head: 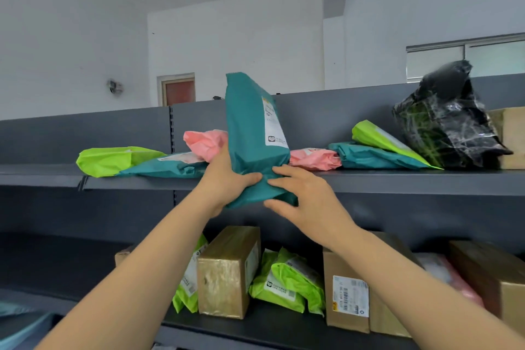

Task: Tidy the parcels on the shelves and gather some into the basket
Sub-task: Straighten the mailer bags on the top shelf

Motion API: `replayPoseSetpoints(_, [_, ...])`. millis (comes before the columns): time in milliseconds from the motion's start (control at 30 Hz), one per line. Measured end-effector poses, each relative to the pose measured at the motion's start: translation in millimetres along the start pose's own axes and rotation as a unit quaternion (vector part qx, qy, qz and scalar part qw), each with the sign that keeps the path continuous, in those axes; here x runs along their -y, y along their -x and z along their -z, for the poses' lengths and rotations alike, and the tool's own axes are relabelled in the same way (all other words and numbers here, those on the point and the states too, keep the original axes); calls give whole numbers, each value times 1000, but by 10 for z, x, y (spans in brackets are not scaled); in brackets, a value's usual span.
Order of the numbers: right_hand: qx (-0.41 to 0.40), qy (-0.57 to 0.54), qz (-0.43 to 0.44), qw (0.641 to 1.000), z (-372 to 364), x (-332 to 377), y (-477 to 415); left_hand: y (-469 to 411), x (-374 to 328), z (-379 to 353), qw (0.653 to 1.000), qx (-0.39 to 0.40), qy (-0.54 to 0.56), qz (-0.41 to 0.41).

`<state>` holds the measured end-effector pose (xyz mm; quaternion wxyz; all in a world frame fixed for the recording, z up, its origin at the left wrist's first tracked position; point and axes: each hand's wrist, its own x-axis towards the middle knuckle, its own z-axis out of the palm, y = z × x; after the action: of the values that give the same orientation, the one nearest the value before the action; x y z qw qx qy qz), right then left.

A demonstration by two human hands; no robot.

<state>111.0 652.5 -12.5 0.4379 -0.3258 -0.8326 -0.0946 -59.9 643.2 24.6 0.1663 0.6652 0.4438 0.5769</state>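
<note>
Teal parcel (252, 133) upright at shelf (397, 179) edge; your left grip (227, 179) holds base, right grip (304, 196) pinches 4 o'clock corner.

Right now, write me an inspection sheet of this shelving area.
Surface: dark grey top shelf, loaded; lower shelf loaded too.
Job's things: teal parcel held upright at the top shelf's edge; lime parcel and pink parcels lying behind it; no basket in view.
Clutter: black wrapped bundle at the top shelf's right; cardboard boxes and lime bags below.
Grippers: left hand grips the teal parcel's lower end; right hand pinches its bottom between thumb and fingers.
Cables: nothing seen.
Surroundings: white walls, a door, a window.
</note>
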Motion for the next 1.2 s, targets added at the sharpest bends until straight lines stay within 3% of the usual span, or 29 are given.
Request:
replayPoseSetpoints(133, [-48, -69, -26, 996, 24, 60, 54, 58, 155, 23, 998, -68, 6, 3])
replayPoseSetpoints(267, [-115, -137, -83, 980, 66, 59, -45, 153, 254, 106, 997, -49, 57, -6])
replayPoseSetpoints(433, [-57, -228, -156, 959, 0, 101, -203, 241, 390, 213, 995, 7, 103, -10])
replayPoseSetpoints(600, [-72, -248, -149, 955, -101, 178, -233, 264, 331, 304, 999, 24, -3, -49])
replayPoseSetpoints(833, [-50, -210, -131, 968, -157, 268, -306, 229, 166, 184, 964, -40, -193, -176])
replayPoseSetpoints(1033, [-23, -159, -114, 980, 42, 199, -365, -11, -20, 186, 945, -116, -247, -180])
replayPoseSetpoints(1200, [-54, 11, -111, 992, 359, -106, -338, -260, -134, 185, 928, -66, -349, -115])
